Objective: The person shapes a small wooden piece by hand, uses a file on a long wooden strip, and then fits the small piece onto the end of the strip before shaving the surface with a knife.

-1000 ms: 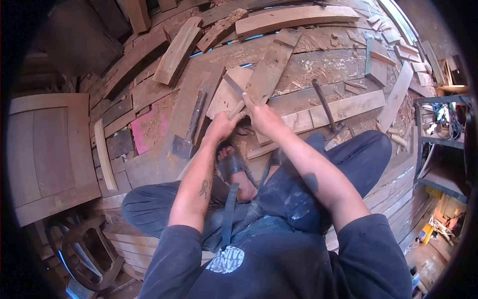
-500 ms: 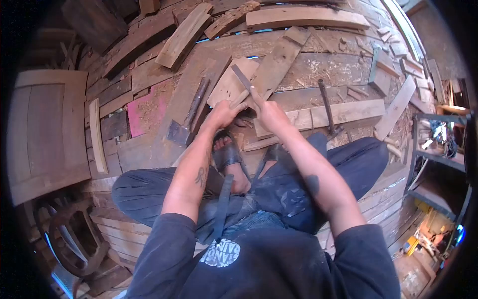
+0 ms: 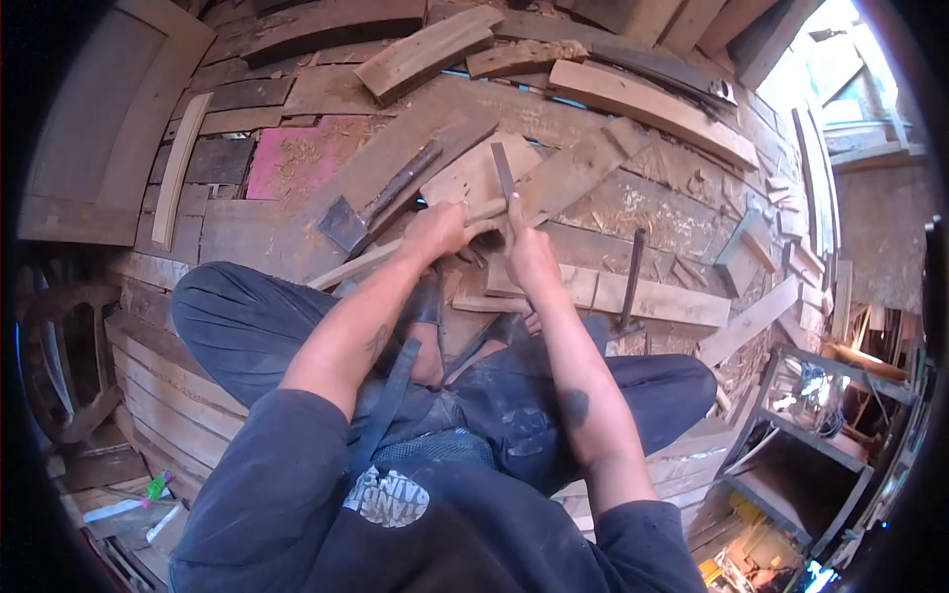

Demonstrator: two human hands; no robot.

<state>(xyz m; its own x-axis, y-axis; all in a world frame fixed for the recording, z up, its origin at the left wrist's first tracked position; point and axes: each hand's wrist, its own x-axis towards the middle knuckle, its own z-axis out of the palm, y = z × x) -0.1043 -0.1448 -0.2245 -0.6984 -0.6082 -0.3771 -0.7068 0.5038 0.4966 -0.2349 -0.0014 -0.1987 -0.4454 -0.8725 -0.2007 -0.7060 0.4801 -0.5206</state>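
Observation:
My left hand [image 3: 435,231] is closed round a thin wooden strip [image 3: 371,261], which runs from the lower left up to the boards in front of me. My right hand [image 3: 529,259] is wrapped round a flat metal tool [image 3: 502,170], its blade pointing away from me, with the index finger laid along it. The tool crosses near the strip's far end, above a pale board [image 3: 476,173]. Just left of my left hand, an axe [image 3: 344,225] lies on a wide plank [image 3: 395,148].
A hammer [image 3: 633,277] stands by a long board [image 3: 672,299] on the right. Wood shavings and offcuts cover the plank floor [image 3: 682,203]. A metal shelf [image 3: 806,465] is at the lower right, a wooden panel [image 3: 94,128] at the upper left.
The view has turned and shifted. The strip now shows long to the lower left of my left hand, and the blade points more steeply away. Both hands keep their hold.

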